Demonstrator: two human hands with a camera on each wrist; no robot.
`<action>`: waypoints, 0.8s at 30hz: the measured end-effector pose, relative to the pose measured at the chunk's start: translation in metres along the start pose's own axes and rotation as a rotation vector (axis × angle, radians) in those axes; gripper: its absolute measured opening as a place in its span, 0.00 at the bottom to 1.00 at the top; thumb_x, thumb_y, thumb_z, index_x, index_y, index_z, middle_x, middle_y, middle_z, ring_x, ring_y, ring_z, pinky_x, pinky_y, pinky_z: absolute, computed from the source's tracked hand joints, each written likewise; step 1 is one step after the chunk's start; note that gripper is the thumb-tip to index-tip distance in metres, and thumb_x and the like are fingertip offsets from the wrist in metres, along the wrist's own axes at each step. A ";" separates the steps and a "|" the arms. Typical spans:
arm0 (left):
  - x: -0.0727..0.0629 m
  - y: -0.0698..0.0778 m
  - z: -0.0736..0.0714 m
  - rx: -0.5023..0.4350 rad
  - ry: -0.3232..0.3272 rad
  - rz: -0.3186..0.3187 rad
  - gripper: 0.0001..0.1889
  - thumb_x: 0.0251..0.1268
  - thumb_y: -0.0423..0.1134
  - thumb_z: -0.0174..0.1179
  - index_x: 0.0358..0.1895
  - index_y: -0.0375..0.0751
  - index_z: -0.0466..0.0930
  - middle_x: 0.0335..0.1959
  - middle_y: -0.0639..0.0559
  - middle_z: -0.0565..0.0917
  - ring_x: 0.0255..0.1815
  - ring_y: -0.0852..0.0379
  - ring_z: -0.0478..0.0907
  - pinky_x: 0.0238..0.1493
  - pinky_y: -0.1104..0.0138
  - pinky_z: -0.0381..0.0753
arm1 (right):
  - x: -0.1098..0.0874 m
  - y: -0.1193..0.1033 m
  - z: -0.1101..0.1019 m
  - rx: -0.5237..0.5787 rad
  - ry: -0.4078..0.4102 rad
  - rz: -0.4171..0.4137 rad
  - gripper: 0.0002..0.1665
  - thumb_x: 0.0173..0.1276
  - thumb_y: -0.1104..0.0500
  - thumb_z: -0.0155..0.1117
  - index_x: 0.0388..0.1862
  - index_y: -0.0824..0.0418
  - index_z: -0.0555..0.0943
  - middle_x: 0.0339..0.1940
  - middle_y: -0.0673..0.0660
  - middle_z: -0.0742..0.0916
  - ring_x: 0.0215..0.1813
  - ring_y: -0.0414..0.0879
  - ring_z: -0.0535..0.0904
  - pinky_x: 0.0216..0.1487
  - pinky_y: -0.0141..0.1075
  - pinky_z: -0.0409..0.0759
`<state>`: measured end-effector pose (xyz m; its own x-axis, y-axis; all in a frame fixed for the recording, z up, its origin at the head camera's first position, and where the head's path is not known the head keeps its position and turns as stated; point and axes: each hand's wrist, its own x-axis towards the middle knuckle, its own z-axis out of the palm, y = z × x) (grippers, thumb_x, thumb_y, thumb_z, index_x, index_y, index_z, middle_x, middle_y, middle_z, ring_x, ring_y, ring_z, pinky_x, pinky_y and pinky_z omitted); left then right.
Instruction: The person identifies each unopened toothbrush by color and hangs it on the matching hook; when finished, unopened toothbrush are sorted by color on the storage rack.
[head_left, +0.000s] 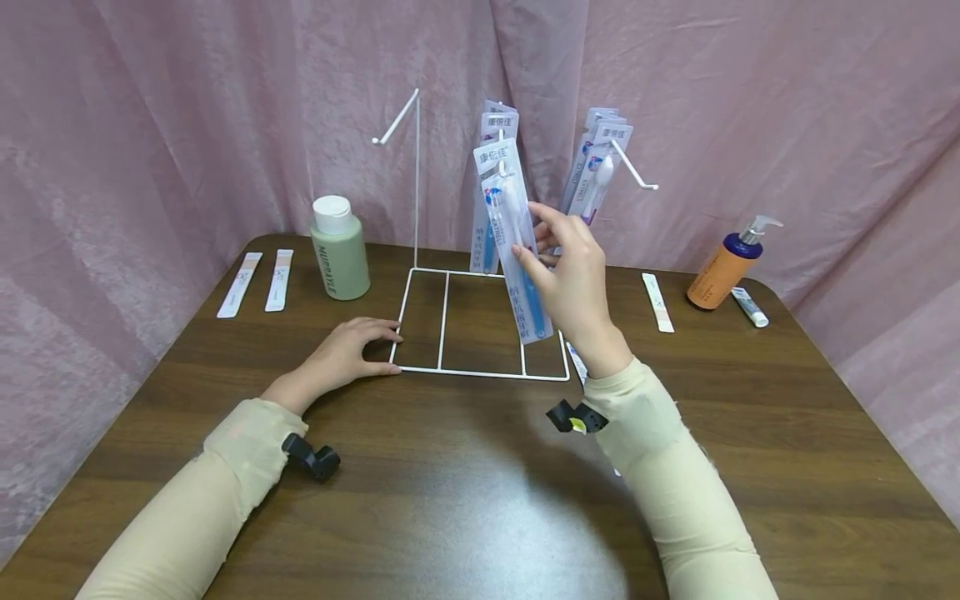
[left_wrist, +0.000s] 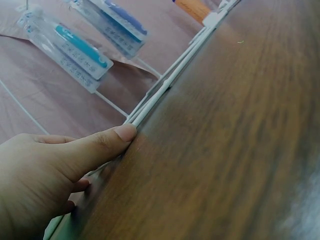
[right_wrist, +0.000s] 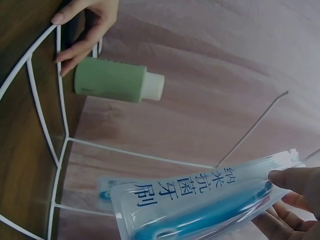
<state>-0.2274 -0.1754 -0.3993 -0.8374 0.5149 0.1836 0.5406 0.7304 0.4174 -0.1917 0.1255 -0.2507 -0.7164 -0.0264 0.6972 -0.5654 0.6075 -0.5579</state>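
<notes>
A white wire display rack (head_left: 441, 321) stands on the table, with three raised hooks. My right hand (head_left: 573, 267) pinches a packaged toothbrush (head_left: 517, 250) between thumb and fingers. Its clear pack has a blue handle inside, and its top overlaps the tip of the middle hook in the head view. Behind it hang other toothbrush packs (head_left: 483, 225); more packs (head_left: 600, 158) hang on the right hook. The left hook (head_left: 396, 117) is bare. My left hand (head_left: 341, 354) touches the rack base's left side, thumb (left_wrist: 125, 132) at the front corner and fingers along the side bar.
A green bottle (head_left: 343, 258) with a white cap stands left of the rack. Two slim packets (head_left: 240, 285) lie beyond it. On the right are another slim packet (head_left: 657, 302), an orange pump bottle (head_left: 718, 271) and a small tube (head_left: 750, 307). A pink curtain (head_left: 225, 125) hangs behind.
</notes>
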 end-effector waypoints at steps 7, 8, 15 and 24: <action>0.001 0.000 0.000 0.001 0.004 -0.001 0.26 0.50 0.50 0.72 0.53 0.42 0.81 0.65 0.44 0.76 0.68 0.41 0.67 0.69 0.42 0.60 | 0.006 0.011 0.012 0.051 0.036 0.034 0.27 0.60 0.66 0.69 0.60 0.65 0.77 0.40 0.65 0.81 0.42 0.51 0.81 0.44 0.38 0.86; 0.001 0.000 0.000 0.003 0.004 0.000 0.26 0.50 0.50 0.72 0.53 0.42 0.81 0.65 0.44 0.75 0.68 0.41 0.67 0.69 0.42 0.60 | 0.007 0.012 0.014 0.062 0.043 0.040 0.27 0.60 0.66 0.69 0.60 0.65 0.77 0.40 0.65 0.81 0.42 0.51 0.81 0.44 0.38 0.86; 0.001 0.000 0.000 -0.001 0.015 0.011 0.26 0.50 0.50 0.72 0.53 0.42 0.82 0.65 0.44 0.76 0.67 0.41 0.68 0.69 0.43 0.61 | 0.018 0.020 0.027 0.073 0.068 0.074 0.27 0.59 0.66 0.70 0.60 0.65 0.77 0.40 0.66 0.81 0.43 0.51 0.80 0.44 0.38 0.86; 0.000 0.000 0.001 -0.001 0.005 -0.005 0.26 0.50 0.50 0.72 0.53 0.42 0.81 0.65 0.45 0.76 0.68 0.42 0.68 0.69 0.43 0.61 | 0.032 0.029 0.035 0.057 0.059 0.098 0.27 0.61 0.64 0.69 0.60 0.64 0.77 0.40 0.65 0.81 0.42 0.50 0.78 0.46 0.37 0.85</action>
<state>-0.2273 -0.1755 -0.4000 -0.8403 0.5092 0.1859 0.5366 0.7326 0.4188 -0.2447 0.1145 -0.2603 -0.7452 0.0789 0.6622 -0.5171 0.5587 -0.6484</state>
